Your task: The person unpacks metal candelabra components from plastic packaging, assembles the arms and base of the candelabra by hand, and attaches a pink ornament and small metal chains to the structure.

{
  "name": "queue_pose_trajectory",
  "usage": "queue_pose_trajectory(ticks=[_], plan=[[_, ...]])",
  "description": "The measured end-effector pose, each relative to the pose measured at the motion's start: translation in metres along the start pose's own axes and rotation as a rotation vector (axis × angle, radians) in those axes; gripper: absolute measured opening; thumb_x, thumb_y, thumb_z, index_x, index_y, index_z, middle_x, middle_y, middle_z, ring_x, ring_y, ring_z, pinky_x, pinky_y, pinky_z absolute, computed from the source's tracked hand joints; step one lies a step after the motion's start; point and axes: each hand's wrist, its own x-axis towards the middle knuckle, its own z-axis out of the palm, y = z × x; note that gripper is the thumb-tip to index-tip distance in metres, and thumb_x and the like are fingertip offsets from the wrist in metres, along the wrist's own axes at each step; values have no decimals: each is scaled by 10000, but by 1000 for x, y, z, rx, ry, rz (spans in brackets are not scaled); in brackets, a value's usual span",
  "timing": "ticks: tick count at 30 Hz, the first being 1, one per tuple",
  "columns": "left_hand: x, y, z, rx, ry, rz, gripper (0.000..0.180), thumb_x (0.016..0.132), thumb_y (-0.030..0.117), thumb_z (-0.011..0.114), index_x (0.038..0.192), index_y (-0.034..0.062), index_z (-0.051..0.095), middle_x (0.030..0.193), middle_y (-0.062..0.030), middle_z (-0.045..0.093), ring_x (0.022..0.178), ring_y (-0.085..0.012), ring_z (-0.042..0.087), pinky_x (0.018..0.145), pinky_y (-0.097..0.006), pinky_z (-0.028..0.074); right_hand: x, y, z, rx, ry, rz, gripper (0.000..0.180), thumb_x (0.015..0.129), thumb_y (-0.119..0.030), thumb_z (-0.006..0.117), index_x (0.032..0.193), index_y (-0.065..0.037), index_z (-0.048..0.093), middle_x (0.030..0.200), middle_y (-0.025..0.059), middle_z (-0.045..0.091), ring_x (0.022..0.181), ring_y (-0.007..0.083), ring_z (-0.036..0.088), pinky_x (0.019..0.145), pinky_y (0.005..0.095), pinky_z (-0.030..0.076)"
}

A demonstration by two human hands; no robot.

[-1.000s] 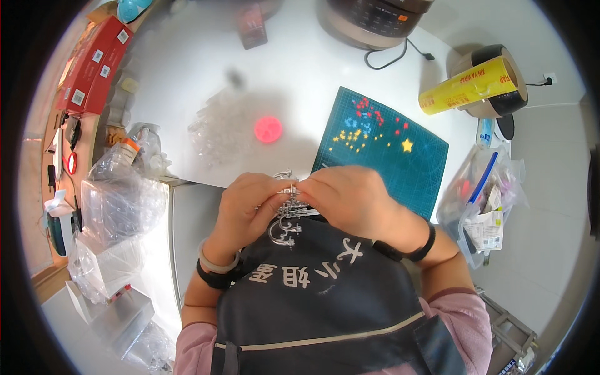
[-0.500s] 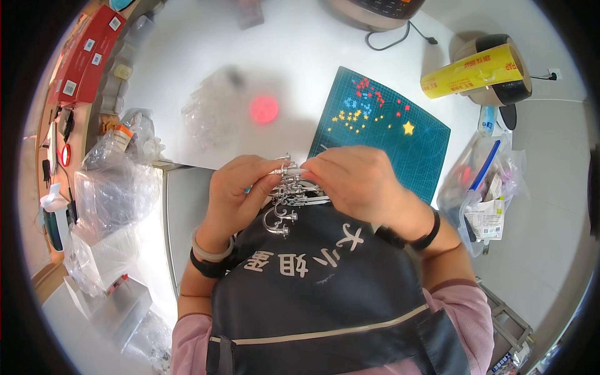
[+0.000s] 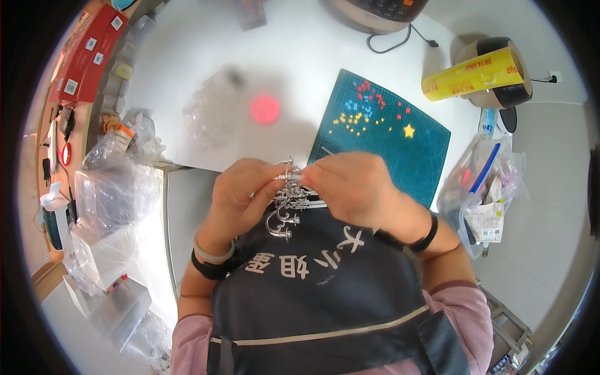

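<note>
In front of my dark apron (image 3: 319, 250), I hold a shiny silver miniature chandelier (image 3: 291, 196) with curved, scrolled arms. My left hand (image 3: 245, 194) is closed, its thumb and fingers pinching the upper left part of the chandelier. From the other side my right hand (image 3: 353, 187) is closed too, its fingertips pressed at the chandelier's upper right. A small pale piece shows between the fingertips, too small to name. Two curved arms hang free below, over the apron. The fingers hide part of the chandelier's top and right side.
Beyond my right hand lies a green cutting mat (image 3: 412, 162) with small red, blue and yellow pieces and a larger yellow star (image 3: 409, 130). A pink disc (image 3: 265, 109) and clear plastic packaging (image 3: 209, 119) are on the white table. An appliance (image 3: 375, 14) and yellow box (image 3: 473, 74) stand farther back.
My fingertips have shifted slightly on the chandelier, and my right fingertips are a little closer to my left. The whole view has moved very slightly. Both hands keep their grip.
</note>
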Motion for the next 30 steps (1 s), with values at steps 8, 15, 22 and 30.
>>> queue_pose_trajectory(ticks=[8,15,22,30], plan=[[2,2,0,25,10,-8,219,774,32,650,988,69,680,753,-83,635,721,-225,591,656,-298,466,4,-2,-6,9,-25,72,173,733,-88,682,887,-33,625,746,82,617,637,241,610,552,301,480],[17,-26,-13,-550,238,-313,191,915,120,536,1017,-15,625,757,-46,637,657,-123,576,609,-251,468,8,37,-36,422,245,452,391,814,-93,648,1190,-29,561,999,88,658,862,145,624,707,255,487],[46,-35,-2,-1396,108,-424,256,948,170,472,1088,-22,569,922,-81,627,808,-163,613,719,-293,514,14,26,-11,769,-39,473,389,797,-80,677,1175,-63,587,1025,65,642,824,89,601,616,210,469],[49,-49,15,-1316,161,-700,404,969,288,404,1240,-4,472,1000,-102,622,823,-143,592,605,-245,498,16,23,1,747,25,634,248,796,-93,690,1035,-35,653,699,-6,623,557,34,505,508,187,402]])
